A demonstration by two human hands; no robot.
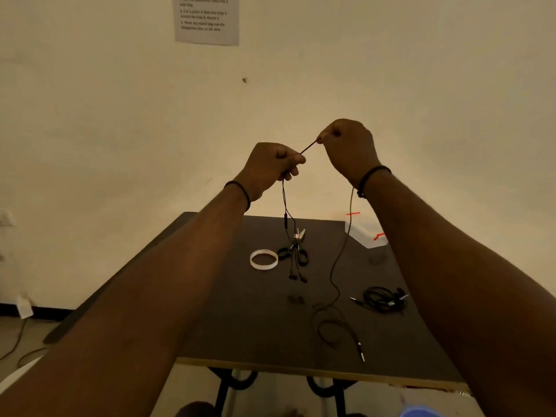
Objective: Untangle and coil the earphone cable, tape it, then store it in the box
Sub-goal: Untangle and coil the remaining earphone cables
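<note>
Up above the bench point(240, 326), both hands are raised in front of the wall, each clenched around the same earphone cable point(341, 260). The left hand point(270, 167) and the right hand point(349, 145) pinch a short, taut stretch of it between them — the right sits a little higher. From the left hand one length drops down to a pair of earbuds point(298, 278) that lie on the dark top; from the right another falls in a loose curve and ends in a tangle with a plug point(361, 352) near the front edge. A white roll of tape point(264, 259) lies beside scissors point(296, 248), touching or nearly so. A second bundled cable point(383, 299) rests to the right, and a clear box point(365, 233) with red marks stands at the far right corner. A printed sheet point(207, 19) hangs on the wall.
</note>
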